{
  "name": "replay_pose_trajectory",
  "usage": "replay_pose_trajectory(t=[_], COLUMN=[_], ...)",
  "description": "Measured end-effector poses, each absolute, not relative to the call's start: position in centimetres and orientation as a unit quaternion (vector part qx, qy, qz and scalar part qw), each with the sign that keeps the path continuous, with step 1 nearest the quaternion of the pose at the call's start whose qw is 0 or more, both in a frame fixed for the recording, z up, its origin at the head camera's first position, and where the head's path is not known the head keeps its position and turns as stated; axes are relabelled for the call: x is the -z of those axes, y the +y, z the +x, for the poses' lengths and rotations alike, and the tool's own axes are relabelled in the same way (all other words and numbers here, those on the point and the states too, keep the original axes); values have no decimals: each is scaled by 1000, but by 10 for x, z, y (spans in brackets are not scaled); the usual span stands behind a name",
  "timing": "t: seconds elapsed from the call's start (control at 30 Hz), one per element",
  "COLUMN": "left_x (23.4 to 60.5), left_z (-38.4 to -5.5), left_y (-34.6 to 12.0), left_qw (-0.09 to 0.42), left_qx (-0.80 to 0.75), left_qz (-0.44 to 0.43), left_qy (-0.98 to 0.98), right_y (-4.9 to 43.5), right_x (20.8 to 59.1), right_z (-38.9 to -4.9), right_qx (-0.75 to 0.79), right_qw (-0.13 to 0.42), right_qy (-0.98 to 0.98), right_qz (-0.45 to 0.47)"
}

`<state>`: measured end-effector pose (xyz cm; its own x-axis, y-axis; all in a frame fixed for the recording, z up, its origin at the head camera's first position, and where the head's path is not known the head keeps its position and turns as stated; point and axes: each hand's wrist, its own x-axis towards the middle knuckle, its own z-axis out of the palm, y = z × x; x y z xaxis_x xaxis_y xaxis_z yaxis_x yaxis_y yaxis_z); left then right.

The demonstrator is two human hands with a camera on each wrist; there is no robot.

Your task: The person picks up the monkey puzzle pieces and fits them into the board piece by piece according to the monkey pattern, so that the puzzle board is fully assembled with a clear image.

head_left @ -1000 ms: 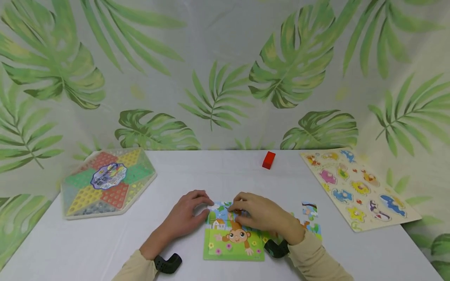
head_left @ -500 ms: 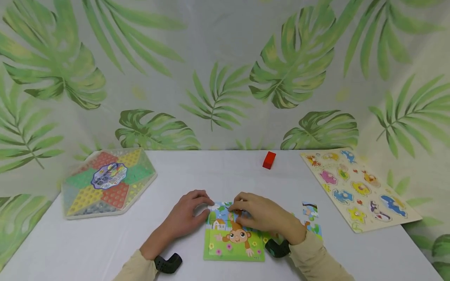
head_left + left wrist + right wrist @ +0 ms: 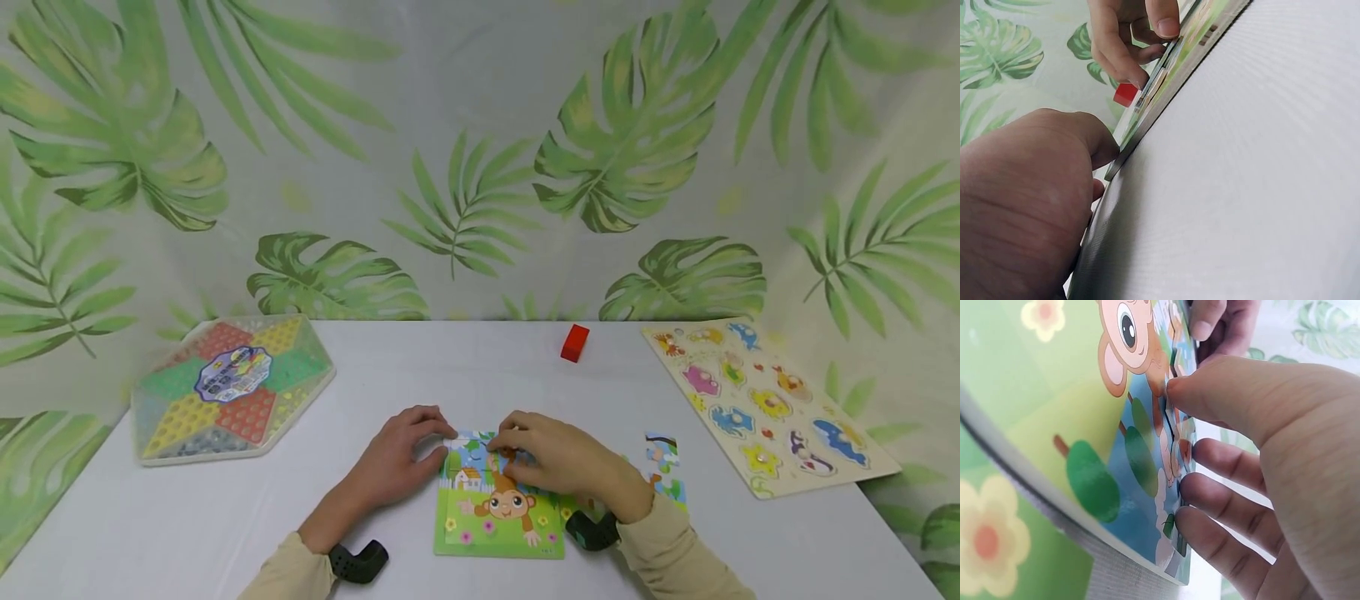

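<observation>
While working over the white cloth-covered worktop [image 3: 435, 367], leave aside, at its far left corner, the flat hexagonal clear plastic game case [image 3: 198, 458], seemingly closed over a red, yellow and green star board [image 3: 246, 415], with small grey and yellow bumps, too small to identify, along its near side. Likewise leave the large cream board [image 3: 877, 465] lapping over the right edge, its colourful animal pieces [image 3: 771, 402] seated in place. Attend to the square green-bordered monkey jigsaw tray [image 3: 487, 551], flat on the worktop's near part, midway between side edges, largely filled. Use the left hand [image 3: 401, 458] to brace the tray's far left corner: fingers loosely bent and touching, impossible to call a true pinch. With the right hand [image 3: 555, 450] curled, apparently pinching a flat printed jigsaw piece [image 3: 1180, 447] near the tray's far edge, best align the tabs, then press evenly without forcing. Avoid brushing the loose picture pieces [image 3: 662, 450] with the right wrist; disregard the red block [image 3: 575, 342] by the worktop's far edge.
</observation>
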<state>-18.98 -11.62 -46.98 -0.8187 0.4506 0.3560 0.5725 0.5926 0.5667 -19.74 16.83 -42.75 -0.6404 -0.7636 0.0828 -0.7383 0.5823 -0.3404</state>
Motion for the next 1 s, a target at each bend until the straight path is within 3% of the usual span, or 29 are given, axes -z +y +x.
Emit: replay_pose_trajectory(t=[1.0], left_x=[470], left_z=[-190], left_y=[-117], left_qw=[73], left_qx=[342], left_qz=[-278], left_qy=[-895], right_y=[168], right_x=[428], right_z=[-198], right_qx=[179], right_qw=[37], right_qy=[888], right_qz=[-422])
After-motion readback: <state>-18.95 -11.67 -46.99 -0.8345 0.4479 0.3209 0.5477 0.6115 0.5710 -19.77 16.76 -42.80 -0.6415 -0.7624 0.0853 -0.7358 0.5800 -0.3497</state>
